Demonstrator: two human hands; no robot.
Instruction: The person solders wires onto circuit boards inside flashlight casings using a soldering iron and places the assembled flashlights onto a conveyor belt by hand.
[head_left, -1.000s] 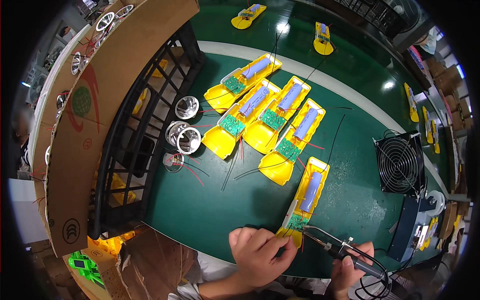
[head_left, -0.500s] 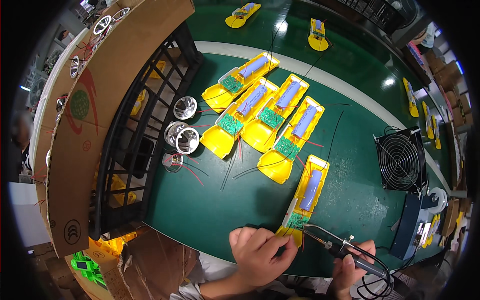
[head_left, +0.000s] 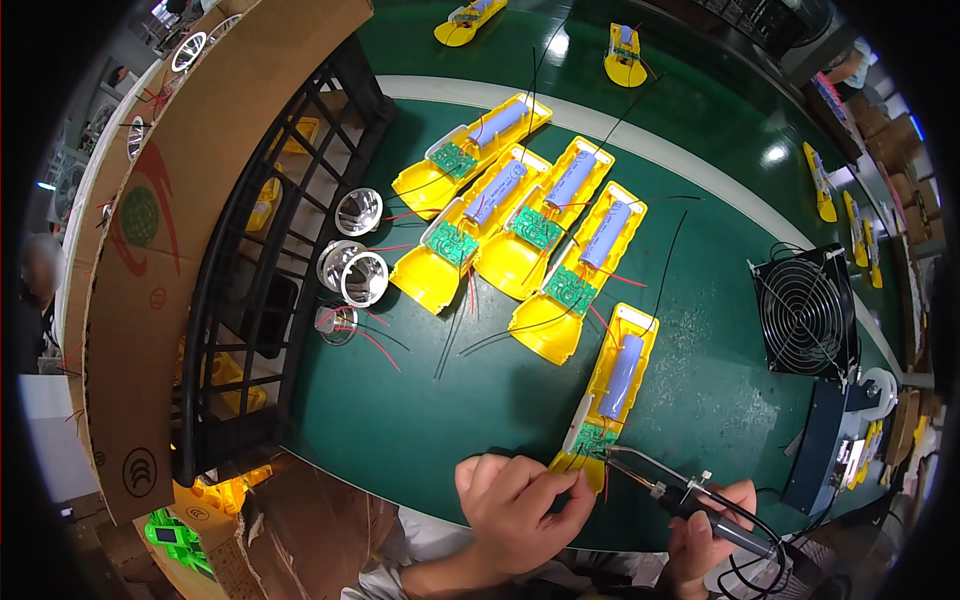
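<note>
My left hand [head_left: 525,508] is closed in a pinch at the lower end of the nearest yellow housing [head_left: 637,322]. What its fingertips grip is too small to make out. In that housing lie a blue-violet cylindrical battery [head_left: 622,377] and a green circuit board [head_left: 594,440], with thin wires around the board. My right hand [head_left: 694,550] is wrapped round a soldering iron [head_left: 738,534], which has a thin metal tube alongside its tip. The iron's tip and the tube end point at the board's lower part, close to my left fingertips; whether the tip touches is unclear.
Several similar yellow housings [head_left: 545,325] with batteries and boards lie further up the green table [head_left: 400,420]. Silver reflector cups [head_left: 363,278] stand beside a black crate [head_left: 292,385] and cardboard [head_left: 140,330] on the left. A black fan [head_left: 805,312] is at right. Loose wires stick out.
The view has shifted slightly, so the far housings, cups and crate appear a little further left and up. Both hands and the soldering iron keep nearly the same place at the board.
</note>
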